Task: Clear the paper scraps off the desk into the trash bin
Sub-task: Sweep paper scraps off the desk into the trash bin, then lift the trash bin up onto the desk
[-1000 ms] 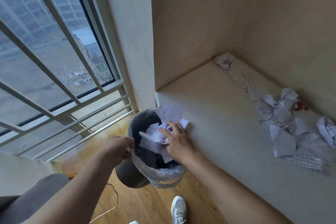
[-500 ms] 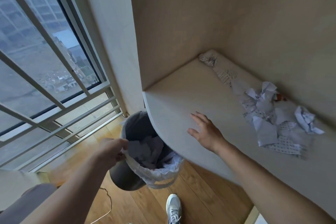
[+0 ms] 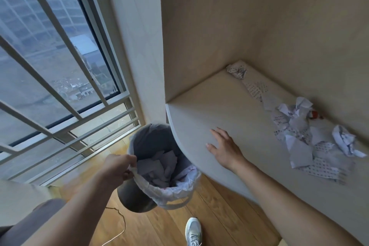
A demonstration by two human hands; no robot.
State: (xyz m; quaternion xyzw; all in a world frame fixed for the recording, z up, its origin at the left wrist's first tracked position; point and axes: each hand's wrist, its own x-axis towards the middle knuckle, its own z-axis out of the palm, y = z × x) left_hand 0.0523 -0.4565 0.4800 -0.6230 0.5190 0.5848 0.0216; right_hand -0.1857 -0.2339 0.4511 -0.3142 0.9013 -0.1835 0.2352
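Observation:
A grey trash bin (image 3: 132, 195) with a white liner is held tilted just below the desk's rounded front corner, and crumpled paper lies inside it. My left hand (image 3: 117, 168) grips the bin's liner rim. My right hand (image 3: 224, 149) hovers flat and open over the pale desk (image 3: 209, 110), holding nothing. A heap of white and printed paper scraps (image 3: 297, 138) lies along the desk's back right. A crumpled ball (image 3: 344, 140) sits at its far right. One small printed scrap (image 3: 236, 70) rests in the back corner.
A large barred window (image 3: 50, 66) fills the left. Wood panel walls close the desk on the left and back. A small red object (image 3: 315, 115) shows behind the scraps. A white cable (image 3: 117, 233) runs over the wooden floor beside my shoe (image 3: 193, 231).
My right hand let go of the scraps in the bin and rose over the desk, fingers spread. The bin now sits partly under the desk edge, my left hand still on it.

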